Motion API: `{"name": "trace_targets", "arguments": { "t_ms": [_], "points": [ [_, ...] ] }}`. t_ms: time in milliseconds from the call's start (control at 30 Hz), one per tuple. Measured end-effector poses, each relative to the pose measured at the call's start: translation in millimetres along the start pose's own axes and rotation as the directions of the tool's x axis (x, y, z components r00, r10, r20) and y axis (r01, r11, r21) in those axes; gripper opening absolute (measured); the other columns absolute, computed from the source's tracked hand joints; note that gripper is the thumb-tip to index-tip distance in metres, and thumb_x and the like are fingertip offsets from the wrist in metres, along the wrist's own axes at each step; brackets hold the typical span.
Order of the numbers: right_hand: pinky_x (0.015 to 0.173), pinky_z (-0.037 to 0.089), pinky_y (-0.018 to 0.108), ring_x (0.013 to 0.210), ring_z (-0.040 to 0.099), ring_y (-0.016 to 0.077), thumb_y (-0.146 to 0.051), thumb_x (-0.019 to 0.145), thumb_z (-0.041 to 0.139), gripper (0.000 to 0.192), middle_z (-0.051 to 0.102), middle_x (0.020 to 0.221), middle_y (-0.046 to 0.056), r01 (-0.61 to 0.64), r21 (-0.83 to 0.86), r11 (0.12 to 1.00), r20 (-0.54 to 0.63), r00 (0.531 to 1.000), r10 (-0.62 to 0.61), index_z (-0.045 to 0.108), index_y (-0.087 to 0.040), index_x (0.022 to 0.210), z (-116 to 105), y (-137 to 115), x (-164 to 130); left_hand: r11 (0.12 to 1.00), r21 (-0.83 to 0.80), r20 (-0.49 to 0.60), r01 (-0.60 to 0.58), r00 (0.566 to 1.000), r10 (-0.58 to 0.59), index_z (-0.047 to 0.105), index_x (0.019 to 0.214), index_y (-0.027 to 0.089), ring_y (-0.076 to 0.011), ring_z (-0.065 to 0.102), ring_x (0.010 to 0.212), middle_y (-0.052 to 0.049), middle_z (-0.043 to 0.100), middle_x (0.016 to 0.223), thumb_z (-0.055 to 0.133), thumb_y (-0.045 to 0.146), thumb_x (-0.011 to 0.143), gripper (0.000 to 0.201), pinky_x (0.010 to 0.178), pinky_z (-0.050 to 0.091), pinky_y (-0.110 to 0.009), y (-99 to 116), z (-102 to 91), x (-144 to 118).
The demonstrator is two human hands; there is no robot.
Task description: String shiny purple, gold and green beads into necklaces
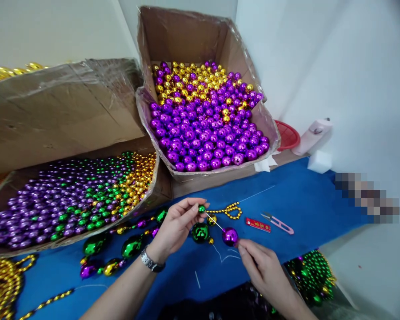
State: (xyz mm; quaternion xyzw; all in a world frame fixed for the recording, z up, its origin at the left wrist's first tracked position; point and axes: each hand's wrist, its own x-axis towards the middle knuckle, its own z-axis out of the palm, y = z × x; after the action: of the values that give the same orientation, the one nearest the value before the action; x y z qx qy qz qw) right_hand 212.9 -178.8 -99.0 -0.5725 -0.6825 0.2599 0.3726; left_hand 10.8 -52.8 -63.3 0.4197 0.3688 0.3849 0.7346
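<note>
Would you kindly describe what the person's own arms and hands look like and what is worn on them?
Both forearms are bare, with no sleeves in view and no gloves. The left hand has a silver metal-link wristwatch at its wrist. The right hand wears nothing visible.

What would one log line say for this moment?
left hand: pinches small green bead | right hand: holds purple ball | scissors: idle

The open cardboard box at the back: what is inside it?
The open cardboard box holds shiny purple balls in front and gold balls behind. They cover the bottom, so deeper layers are hidden.
</note>
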Motion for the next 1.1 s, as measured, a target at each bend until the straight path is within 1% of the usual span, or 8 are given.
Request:
{"name": "trace_targets", "arguments": {
  "t_ms": [233, 433, 500, 633, 733, 933, 1033, 1100],
  "points": [
    [0.062, 0.048, 0.026, 0.064, 0.059, 0.0171, -0.023, 0.095, 0.037, 0.024, 0.058, 0.067, 0.004, 0.06, -0.125, 0.99, -0.087, 0.994, -0.072, 0.061, -0.019, 0.091, 10.6, 4.8, 3.4, 0.952, 0.292, 0.048, -0.092, 0.996, 0.082, 0.059, 0.101, 0.015, -0.0167, 0.061, 0.091, -0.009, 0.068, 0.102, 0.067, 0.022, 0.079, 0.024, 0.078, 0.049, -0.025, 9.7, 8.7, -4.4],
    [0.059, 0.043, 0.024, 0.062, 0.055, 0.0141, -0.023, 0.096, 0.037, 0.021, 0.058, 0.072, 0.002, -0.025, 0.031, 0.999, -0.088, 0.996, 0.028, 0.058, -0.02, 0.091, 6.9, 3.2, 6.1, 0.878, 0.454, 0.078, -0.151, 0.989, 0.129, 0.056, 0.109, 0.017, -0.0182, 0.062, 0.086, -0.01, 0.065, 0.107, 0.054, 0.031, 0.087, 0.026, 0.072, 0.051, -0.027, 13.5, 13.0, -3.8],
    [0.058, 0.042, 0.023, 0.06, 0.054, 0.0134, -0.024, 0.096, 0.038, 0.02, 0.057, 0.071, 0.001, -0.057, 0.049, 0.997, -0.099, 0.993, 0.061, 0.057, -0.02, 0.093, 4.9, 5.7, 3.9, 0.722, 0.651, 0.112, -0.237, 0.97, 0.217, 0.058, 0.108, 0.018, -0.0201, 0.061, 0.09, -0.009, 0.064, 0.105, 0.049, 0.03, 0.089, 0.024, 0.077, 0.05, -0.031, 7.6, 10.0, 0.8],
    [0.059, 0.041, 0.023, 0.061, 0.054, 0.0131, -0.024, 0.096, 0.039, 0.019, 0.057, 0.072, 0.001, -0.064, 0.043, 0.997, -0.113, 0.991, 0.069, 0.058, -0.02, 0.097, 6.6, 9.5, 0.2, 0.104, 0.925, 0.354, -0.366, 0.927, 0.121, 0.062, 0.1, 0.017, -0.0254, 0.056, 0.095, -0.01, 0.064, 0.095, 0.054, 0.026, 0.085, 0.02, 0.085, 0.045, -0.039, -22.9, 7.5, 16.7],
    [0.058, 0.041, 0.022, 0.061, 0.054, 0.013, -0.023, 0.096, 0.039, 0.019, 0.058, 0.072, 0.001, -0.048, 0.047, 0.998, -0.12, 0.991, 0.054, 0.058, -0.02, 0.097, 8.7, 8.0, 0.5, -0.027, 0.935, 0.354, -0.353, 0.935, 0.024, 0.063, 0.09, 0.014, -0.0274, 0.056, 0.09, -0.013, 0.063, 0.089, 0.058, 0.019, 0.078, 0.013, 0.077, 0.047, -0.04, -48.4, 9.8, 30.5],
    [0.058, 0.039, 0.022, 0.06, 0.052, 0.0127, -0.023, 0.095, 0.039, 0.017, 0.056, 0.071, 0.0, -0.063, 0.058, 0.996, -0.122, 0.99, 0.07, 0.056, -0.02, 0.093, 3.8, 7.4, -1.9, 0.167, 0.93, 0.319, -0.327, 0.945, 0.075, 0.06, 0.103, 0.016, -0.0233, 0.061, 0.087, -0.011, 0.063, 0.099, 0.056, 0.021, 0.08, 0.023, 0.077, 0.05, -0.038, -46.6, 8.4, 41.4],
    [0.057, 0.038, 0.022, 0.058, 0.051, 0.0124, -0.024, 0.095, 0.039, 0.018, 0.054, 0.069, 0.0, -0.074, 0.06, 0.995, -0.119, 0.99, 0.081, 0.053, -0.02, 0.086, 2.6, 7.5, -3.6, 0.673, 0.716, 0.151, -0.183, 0.983, 0.106, 0.05, 0.119, 0.017, -0.0194, 0.063, 0.088, -0.011, 0.063, 0.106, 0.049, 0.031, 0.088, 0.034, 0.076, 0.052, -0.033, -27.1, 1.8, 36.9],
    [0.055, 0.037, 0.022, 0.056, 0.049, 0.0122, -0.024, 0.095, 0.039, 0.019, 0.052, 0.067, -0.001, -0.073, 0.057, 0.996, -0.101, 0.992, 0.078, 0.052, -0.02, 0.082, 4.3, 6.6, -3.0, 0.967, 0.255, 0.014, -0.02, 1.0, 0.017, 0.052, 0.115, 0.017, -0.0192, 0.065, 0.087, -0.01, 0.065, 0.103, 0.055, 0.031, 0.086, 0.033, 0.077, 0.053, -0.032, -15.9, -2.4, 31.7]
  ]
}}
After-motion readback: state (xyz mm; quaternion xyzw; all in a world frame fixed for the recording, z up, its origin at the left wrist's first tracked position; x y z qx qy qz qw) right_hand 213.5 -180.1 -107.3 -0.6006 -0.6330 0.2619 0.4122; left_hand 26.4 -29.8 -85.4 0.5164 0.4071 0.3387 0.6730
